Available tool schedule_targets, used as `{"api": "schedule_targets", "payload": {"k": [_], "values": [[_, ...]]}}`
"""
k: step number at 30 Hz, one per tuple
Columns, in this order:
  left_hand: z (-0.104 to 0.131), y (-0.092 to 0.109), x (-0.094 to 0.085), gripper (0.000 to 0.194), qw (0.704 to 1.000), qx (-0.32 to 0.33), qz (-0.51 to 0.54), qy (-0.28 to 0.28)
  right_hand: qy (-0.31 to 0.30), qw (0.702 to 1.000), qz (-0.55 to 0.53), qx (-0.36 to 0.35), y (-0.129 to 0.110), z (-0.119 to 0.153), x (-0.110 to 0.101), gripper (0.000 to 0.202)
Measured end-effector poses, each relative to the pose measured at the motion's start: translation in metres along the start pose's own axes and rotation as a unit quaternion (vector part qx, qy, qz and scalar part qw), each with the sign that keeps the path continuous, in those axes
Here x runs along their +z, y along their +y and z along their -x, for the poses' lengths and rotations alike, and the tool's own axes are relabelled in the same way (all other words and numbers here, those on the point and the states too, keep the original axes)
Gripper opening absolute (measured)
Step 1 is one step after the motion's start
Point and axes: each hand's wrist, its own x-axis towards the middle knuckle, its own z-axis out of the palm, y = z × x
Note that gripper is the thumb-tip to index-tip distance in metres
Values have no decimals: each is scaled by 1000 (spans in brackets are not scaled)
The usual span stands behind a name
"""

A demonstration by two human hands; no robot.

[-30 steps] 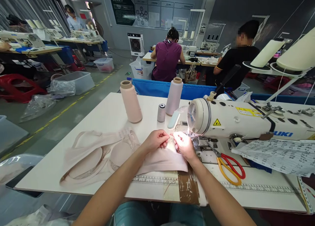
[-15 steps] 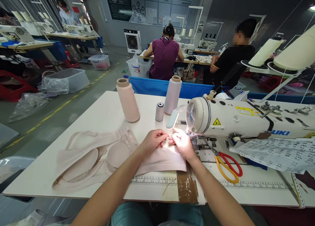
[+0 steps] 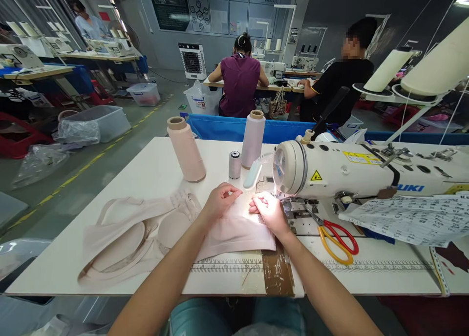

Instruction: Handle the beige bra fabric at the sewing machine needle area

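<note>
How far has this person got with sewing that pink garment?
Early on, it seems. Done: the pink bra lies spread on the table, one end brought up to the sewing machine. In hand: the left hand and right hand flatten that end by the needle. Left: no stitching shows; the scissors lie unused.

The bra [image 3: 146,233] is soft matt cloth, pale pink, with a lacy patch near its middle. The tabletop [image 3: 146,165] is smooth, white and matt, with worn brown tape [image 3: 277,275] at its near edge. The machine [image 3: 366,172] to the right is glossy cream enamel with bare metal parts. The scissors [image 3: 335,236] have shiny plastic handles. The far cones [image 3: 186,149] look matt with wound thread.
</note>
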Motion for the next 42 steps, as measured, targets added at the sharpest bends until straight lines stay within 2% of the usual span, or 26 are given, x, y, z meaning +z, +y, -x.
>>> {"api": "schedule_targets", "payload": {"k": [4,9,15,20,28,36,42], "values": [[0,-2,0,24,1000,-11,-16,-21,3,999,40,-6,2,-3,1,25],[0,-8,4,24,997,40,-31,-63,-25,998,54,-1,1,-15,6,20],[1,-12,3,23,992,39,-43,-113,-59,998,32,12,-2,-22,13,17],[2,-12,3,23,987,55,-69,-134,-68,997,0,31,-3,-18,10,16],[2,-12,5,24,982,76,-121,-124,-52,998,-10,35,-2,-16,9,17],[3,-10,4,25,997,-4,-22,-68,-58,997,-42,34,-3,-15,9,25],[3,-11,6,25,997,-24,19,-76,-74,996,-51,11,0,-15,9,23]]}}
